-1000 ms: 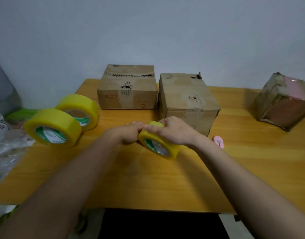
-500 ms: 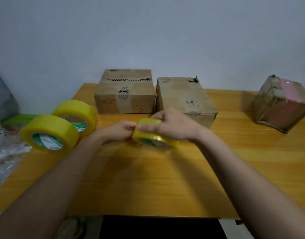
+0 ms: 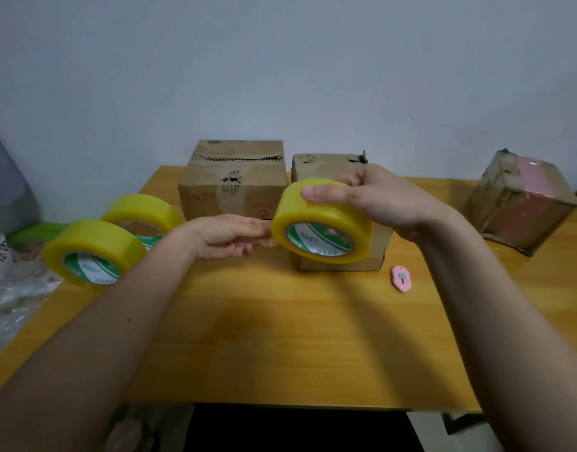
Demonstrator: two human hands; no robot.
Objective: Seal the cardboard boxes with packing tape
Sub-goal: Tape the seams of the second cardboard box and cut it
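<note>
Right hand (image 3: 375, 203) grips tape roll (image 3: 319, 223), held up off the worktop (image 3: 280, 337) in front of right cardboard box (image 3: 323, 164). Left hand (image 3: 230, 236) relaxed, fingertips at roll's left edge. Left cardboard box (image 3: 231, 181) behind it.

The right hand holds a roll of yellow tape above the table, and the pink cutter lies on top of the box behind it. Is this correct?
Not quite. The right hand does hold the tape roll, but the head view shows the pink cutter lying on the table, beside the box.
</note>
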